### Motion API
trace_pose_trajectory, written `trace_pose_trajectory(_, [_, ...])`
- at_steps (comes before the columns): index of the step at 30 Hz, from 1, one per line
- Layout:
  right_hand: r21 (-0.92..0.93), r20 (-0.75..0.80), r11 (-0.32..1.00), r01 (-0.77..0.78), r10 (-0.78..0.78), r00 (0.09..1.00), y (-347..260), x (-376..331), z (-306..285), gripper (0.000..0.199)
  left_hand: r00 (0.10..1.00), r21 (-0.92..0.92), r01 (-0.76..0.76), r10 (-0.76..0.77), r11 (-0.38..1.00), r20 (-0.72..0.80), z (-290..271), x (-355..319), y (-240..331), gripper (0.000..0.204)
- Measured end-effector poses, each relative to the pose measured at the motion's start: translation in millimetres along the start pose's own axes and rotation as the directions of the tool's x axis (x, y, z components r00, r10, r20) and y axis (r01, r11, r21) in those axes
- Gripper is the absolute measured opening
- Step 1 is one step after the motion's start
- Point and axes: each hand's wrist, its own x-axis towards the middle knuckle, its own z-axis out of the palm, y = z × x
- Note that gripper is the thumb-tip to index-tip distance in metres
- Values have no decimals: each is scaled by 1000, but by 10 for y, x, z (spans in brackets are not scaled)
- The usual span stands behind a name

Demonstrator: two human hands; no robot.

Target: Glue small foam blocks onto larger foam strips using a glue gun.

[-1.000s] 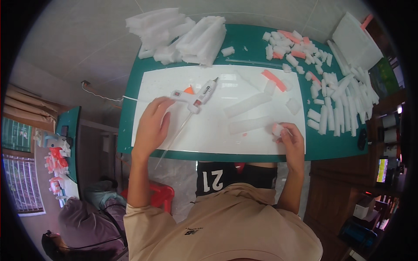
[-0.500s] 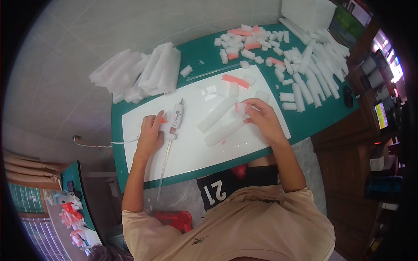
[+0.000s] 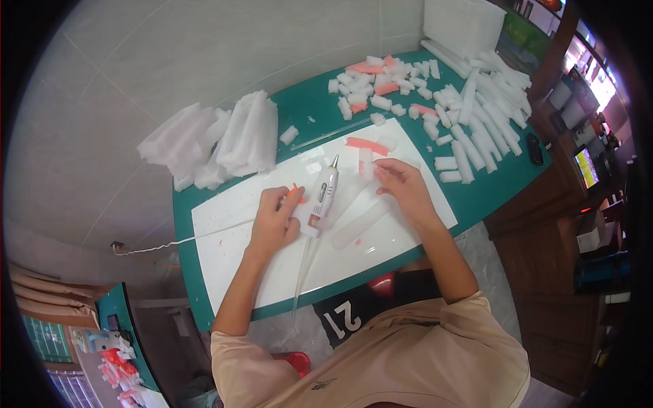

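Observation:
My left hand (image 3: 275,217) is wrapped round the handle of a white glue gun (image 3: 325,194) with an orange trigger. Its metal nozzle points away from me, and a long clear glue stick (image 3: 299,279) trails from its back end. My right hand (image 3: 407,194) is closed, thumb and fingers pinching a short white foam piece (image 3: 367,173) with a pink end; the fingers partly hide it. Just beyond lies a pink foam strip (image 3: 368,146). A long white foam stick (image 3: 364,224) lies on the white board (image 3: 245,279), left of my right wrist.
White foam bundles (image 3: 248,132) stand at the left of the green table (image 3: 187,262). Short white and pink foam chunks (image 3: 384,88) are heaped at the far side, with long foam sticks (image 3: 486,139) to the right. The gun's white cord (image 3: 204,236) runs left to the wall.
My left hand has carried the glue gun rightward, closer to my right hand. The right hand has moved only slightly, keeping the foam piece. The whole view has shifted a little.

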Motion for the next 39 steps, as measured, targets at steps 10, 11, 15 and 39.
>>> trace_pose_trajectory(10, [-153, 93, 986, 66, -52, 994, 2, 178, 253, 22, 1000, 44, -17, 17, 999, -19, 40, -104, -39, 57])
trace_pose_trajectory(11, [-154, 93, 986, 66, -52, 994, 8, 187, 256, 22, 1000, 39, -19, 20, 999, -13, 45, -114, -29, 57])
trace_pose_trajectory(15, [-194, 95, 980, 43, -25, 995, -26, 191, 265, 20, 999, 51, -32, 33, 998, -24, 59, -107, -21, 56])
trace_pose_trajectory(39, [-134, 136, 991, -17, 35, 990, 57, 185, 218, 24, 1000, 52, -11, 10, 999, 13, 37, -117, -10, 55])
